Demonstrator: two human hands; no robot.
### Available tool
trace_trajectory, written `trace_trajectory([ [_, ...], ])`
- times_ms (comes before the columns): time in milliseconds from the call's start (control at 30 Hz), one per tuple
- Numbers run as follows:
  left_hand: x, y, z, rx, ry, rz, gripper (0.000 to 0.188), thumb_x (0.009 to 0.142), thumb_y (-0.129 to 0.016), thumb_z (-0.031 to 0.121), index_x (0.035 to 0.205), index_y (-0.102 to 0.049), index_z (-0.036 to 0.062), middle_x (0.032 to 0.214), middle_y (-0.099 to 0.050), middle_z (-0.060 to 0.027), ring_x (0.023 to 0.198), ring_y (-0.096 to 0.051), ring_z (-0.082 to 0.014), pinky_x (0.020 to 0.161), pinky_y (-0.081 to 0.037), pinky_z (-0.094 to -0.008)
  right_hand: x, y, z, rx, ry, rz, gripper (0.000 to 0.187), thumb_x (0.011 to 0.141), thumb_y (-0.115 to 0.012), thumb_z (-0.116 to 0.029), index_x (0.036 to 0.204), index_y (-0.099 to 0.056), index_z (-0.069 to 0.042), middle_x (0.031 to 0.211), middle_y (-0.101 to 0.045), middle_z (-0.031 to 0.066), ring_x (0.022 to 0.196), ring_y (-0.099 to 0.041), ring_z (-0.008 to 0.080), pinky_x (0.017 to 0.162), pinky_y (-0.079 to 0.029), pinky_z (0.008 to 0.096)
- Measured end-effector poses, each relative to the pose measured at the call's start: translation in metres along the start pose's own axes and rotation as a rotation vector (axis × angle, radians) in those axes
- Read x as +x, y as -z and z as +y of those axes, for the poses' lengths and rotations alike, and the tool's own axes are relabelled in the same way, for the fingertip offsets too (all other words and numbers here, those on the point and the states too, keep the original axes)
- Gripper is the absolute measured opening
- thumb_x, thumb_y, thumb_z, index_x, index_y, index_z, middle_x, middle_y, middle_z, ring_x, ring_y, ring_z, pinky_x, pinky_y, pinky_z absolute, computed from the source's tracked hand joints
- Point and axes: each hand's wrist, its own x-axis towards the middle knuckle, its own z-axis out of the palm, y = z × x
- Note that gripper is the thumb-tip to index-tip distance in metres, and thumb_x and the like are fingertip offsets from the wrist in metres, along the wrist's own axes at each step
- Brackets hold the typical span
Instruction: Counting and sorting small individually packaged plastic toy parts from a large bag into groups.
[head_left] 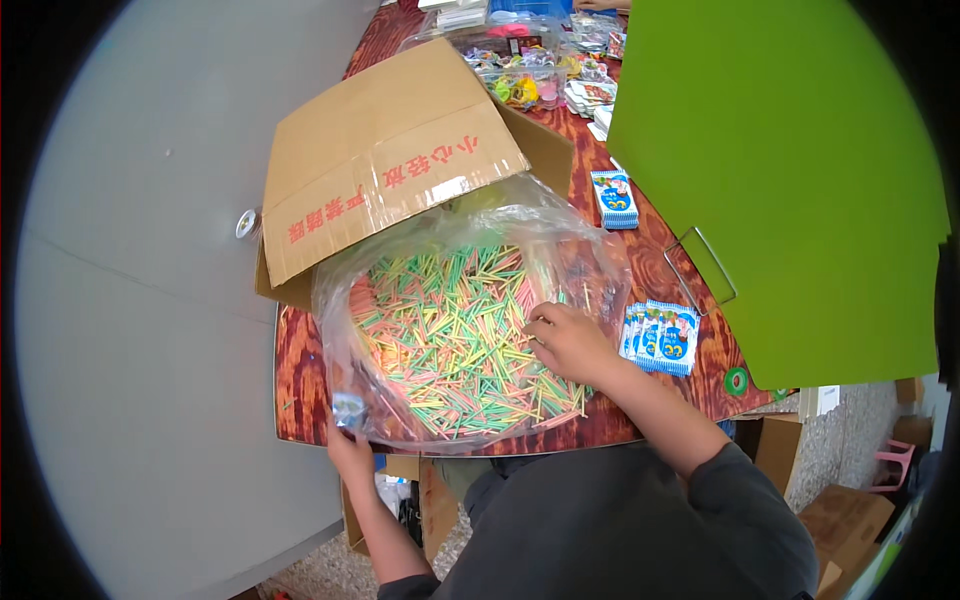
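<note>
The shirt is dark grey with short, plain sleeves.

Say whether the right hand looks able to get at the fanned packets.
Probably yes: the fanned packets lie uncovered on the table, outside the bag and close beside the right hand.

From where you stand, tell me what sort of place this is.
Probably a small packing workshop: the red-brown, wood-patterned table holds a large clear plastic bag of thin pink, yellow and green sticks, a tan cardboard box and piles of flat blue-and-white packets.
</note>
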Motion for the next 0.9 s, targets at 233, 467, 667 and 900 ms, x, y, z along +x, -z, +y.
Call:
trace_trajectory([
  [233, 0.014, 0.009, -0.042, 0.0, -0.051, -0.169, 0.018, 0.082, -0.065, 0.003, 0.097, -0.058, -0.0058, 0.086, -0.06, -0.0196, 0.084, -0.061, -0.0338, 0.075, -0.048, -0.0428, -0.013, 0.01, -0.012, 0.03, -0.001, -0.027, 0.019, 0.084, -0.067, -0.015, 0.101, -0.068, -0.008, 0.104, -0.061, 0.0094, 0.097, -0.062, 0.0296, 0.082, -0.05, 0.0412],
  [467, 0.018, 0.05, -0.001, -1.606, 0.398, -0.129, 0.031, 0.101, -0.05, 0.016, 0.13, -0.053, 0.0044, 0.123, -0.062, -0.0118, 0.113, -0.06, -0.0318, 0.099, -0.048, -0.0545, -0.028, 0.027, -0.034, 0.17, -0.006, 0.047, 0.019, 0.083, -0.068, -0.012, 0.102, -0.069, -0.008, 0.104, -0.061, 0.0094, 0.096, -0.062, 0.0296, 0.081, -0.051, 0.0397],
  [667, -0.027, -0.004, 0.127, -1.498, 0.111, -0.577, 0.021, 0.093, -0.064, 0.009, 0.113, -0.063, 0.0064, 0.103, -0.065, -0.0074, 0.092, -0.064, -0.0183, 0.081, -0.054, -0.0354, -0.02, 0.028, -0.064, 0.601, -0.06, -0.015, 0.03, 0.085, -0.073, -0.011, 0.113, -0.065, -0.003, 0.105, -0.064, 0.0116, 0.09, -0.064, 0.0232, 0.08, -0.052, 0.0328],
  [900, -0.061, -0.015, 0.206, -1.126, -0.244, -0.472, 0.019, 0.065, -0.081, -0.009, 0.078, -0.07, 0.0003, 0.081, -0.06, -0.004, 0.074, -0.057, -0.0121, 0.064, -0.044, -0.024, -0.035, 0.032, -0.071, 0.583, -0.019, 0.267, 0.027, 0.083, -0.068, -0.005, 0.11, -0.065, -0.003, 0.104, -0.065, 0.0127, 0.084, -0.064, 0.0266, 0.076, -0.052, 0.0364],
])
